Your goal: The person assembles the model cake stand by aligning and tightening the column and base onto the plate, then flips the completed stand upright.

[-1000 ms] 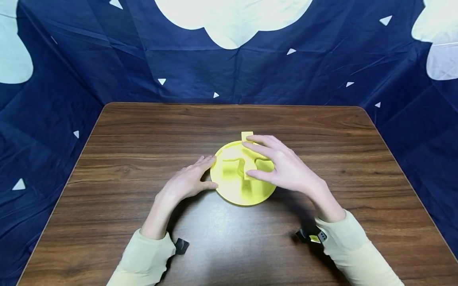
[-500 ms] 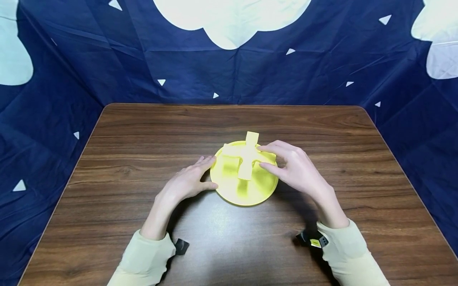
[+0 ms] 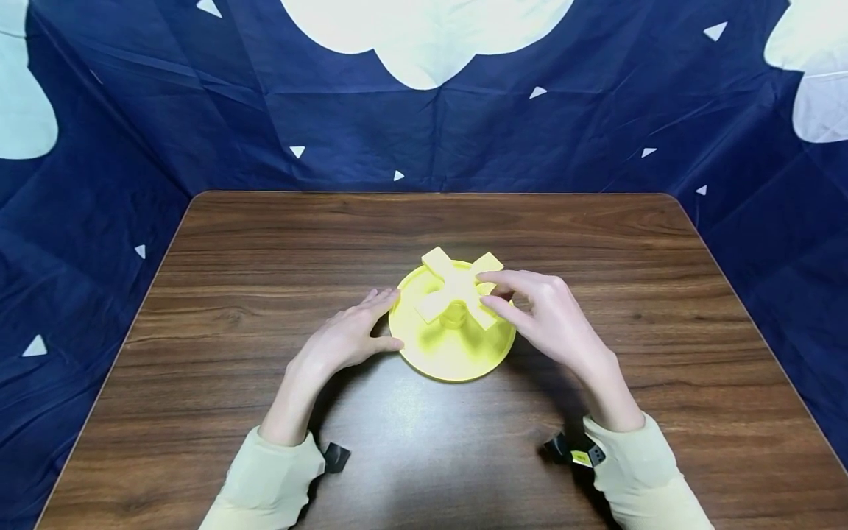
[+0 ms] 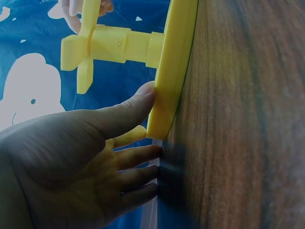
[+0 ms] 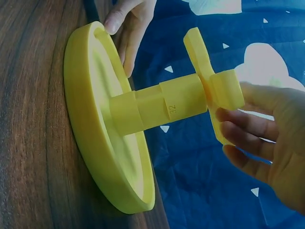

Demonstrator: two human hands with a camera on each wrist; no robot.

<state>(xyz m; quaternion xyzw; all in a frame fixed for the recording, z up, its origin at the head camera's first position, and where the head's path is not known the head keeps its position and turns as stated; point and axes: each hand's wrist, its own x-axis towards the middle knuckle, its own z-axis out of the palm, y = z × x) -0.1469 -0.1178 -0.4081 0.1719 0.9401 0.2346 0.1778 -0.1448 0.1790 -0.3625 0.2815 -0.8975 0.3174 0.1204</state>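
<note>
A yellow round base (image 3: 457, 364) stands on the table, a raised rim around its edge. From its middle rises a stepped yellow post (image 5: 157, 105), marked with small digits. On top of the post sits a yellow cross-shaped handle (image 3: 457, 283) with its arms set diagonally. My right hand (image 3: 543, 313) grips the handle from the right, thumb and fingers bent around one arm, as the right wrist view (image 5: 271, 138) also shows. At the base's left edge, my left hand (image 3: 344, 335) touches the rim with its thumb (image 4: 143, 90) and rather straight, spread fingers.
The brown wood-grain table (image 3: 232, 258) extends around the base. Dark blue cloth (image 3: 232, 110) with white cloud shapes and small triangles hangs behind and at the sides. A small black device (image 3: 336, 456) shows at the left cuff, another (image 3: 559, 447) at the right.
The cross-shaped handle has turned, its arms going from upright-and-level to diagonal. My right hand has shifted right off the handle's middle and bent its fingers. My left hand and the base stay put.
</note>
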